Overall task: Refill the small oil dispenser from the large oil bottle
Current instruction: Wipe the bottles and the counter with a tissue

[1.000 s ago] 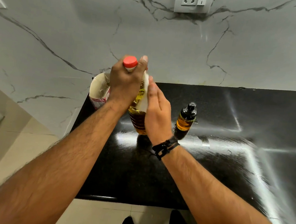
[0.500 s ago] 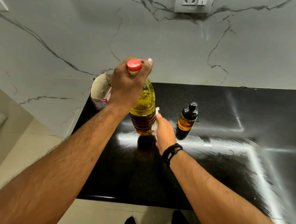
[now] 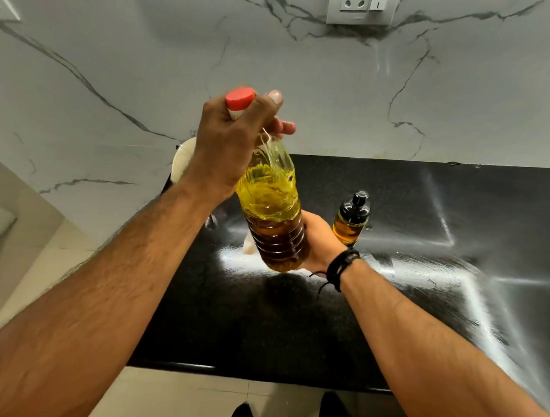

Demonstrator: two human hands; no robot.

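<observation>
My left hand (image 3: 229, 146) grips the bottle (image 3: 272, 205) neck, right hand (image 3: 318, 240) cups its base; next I judge the red cap (image 3: 240, 97) must come off before pouring into the dispenser (image 3: 351, 218).

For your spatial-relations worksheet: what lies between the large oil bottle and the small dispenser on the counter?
In the head view, the right hand, cupping the large oil bottle low down, lies between it and the small dispenser.

left hand (image 3: 229, 146) gripping high, right hand (image 3: 318, 240) cupping low (both forearms extended)
</observation>
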